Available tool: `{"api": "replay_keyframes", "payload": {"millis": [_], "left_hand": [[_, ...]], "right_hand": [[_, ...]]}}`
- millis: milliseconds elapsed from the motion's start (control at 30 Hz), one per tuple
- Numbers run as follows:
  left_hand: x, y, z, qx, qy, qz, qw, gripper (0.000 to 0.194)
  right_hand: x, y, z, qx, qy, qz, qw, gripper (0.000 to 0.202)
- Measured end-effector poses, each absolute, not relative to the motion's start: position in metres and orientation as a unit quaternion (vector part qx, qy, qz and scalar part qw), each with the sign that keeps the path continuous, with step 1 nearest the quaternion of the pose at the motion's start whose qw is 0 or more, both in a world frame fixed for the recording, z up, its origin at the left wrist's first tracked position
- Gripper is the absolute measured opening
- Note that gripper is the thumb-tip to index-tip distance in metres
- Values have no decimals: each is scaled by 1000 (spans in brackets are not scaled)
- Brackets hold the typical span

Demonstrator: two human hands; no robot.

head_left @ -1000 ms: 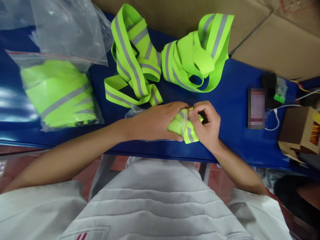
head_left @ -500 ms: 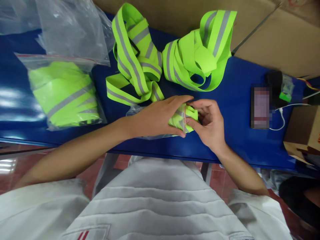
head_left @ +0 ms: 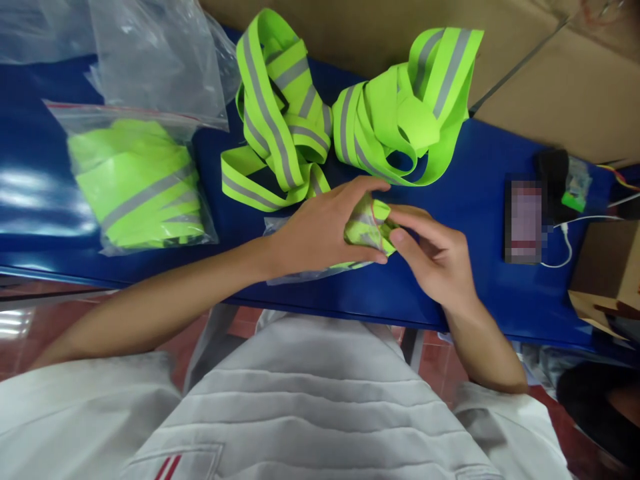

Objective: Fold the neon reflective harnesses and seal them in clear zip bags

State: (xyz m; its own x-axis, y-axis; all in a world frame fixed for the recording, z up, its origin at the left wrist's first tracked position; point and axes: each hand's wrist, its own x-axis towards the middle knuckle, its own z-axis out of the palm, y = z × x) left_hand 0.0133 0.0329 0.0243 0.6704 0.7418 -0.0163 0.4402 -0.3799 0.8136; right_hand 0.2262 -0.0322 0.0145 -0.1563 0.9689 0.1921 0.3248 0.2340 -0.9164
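Observation:
My left hand point(head_left: 327, 230) is wrapped round a clear zip bag point(head_left: 295, 272) with folded neon-yellow reflective webbing point(head_left: 364, 227) inside. Some webbing shows at the bag's mouth, on the right. There my right hand point(head_left: 437, 253) has its thumb and fingers closed on the webbing's end; the exact grip is partly hidden. Behind my hands lie two loose bundles of the same grey-striped webbing, a left bundle point(head_left: 265, 113) and a right bundle point(head_left: 370, 123). To the left sits a filled zip bag point(head_left: 145, 187) of webbing, lying flat.
Empty clear bags point(head_left: 157, 60) lie at the back left of the blue table point(head_left: 480, 287). Cardboard boxes point(head_left: 560, 93) stand along the back. At the right are a phone point(head_left: 524, 223) with a white cable and an open carton point(head_left: 603, 267). Part of another person point(head_left: 595, 400) shows at lower right.
My right hand has drawn slightly right and down, with its fingers straighter. Less webbing sticks out of the bag's mouth. The left hand keeps its hold on the bag.

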Motion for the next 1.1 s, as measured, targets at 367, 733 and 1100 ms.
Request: {"api": "replay_keyframes", "payload": {"millis": [367, 733, 1100], "left_hand": [[12, 31, 23, 775, 361, 248, 456, 90], [12, 34, 28, 779, 334, 207, 488, 98], [14, 27, 34, 725, 337, 266, 538, 93]], "right_hand": [[231, -34, 21, -507, -628, 337, 484, 12], [224, -33, 15, -436, -702, 383, 414, 16], [231, -34, 25, -364, -787, 307, 393, 31]]}}
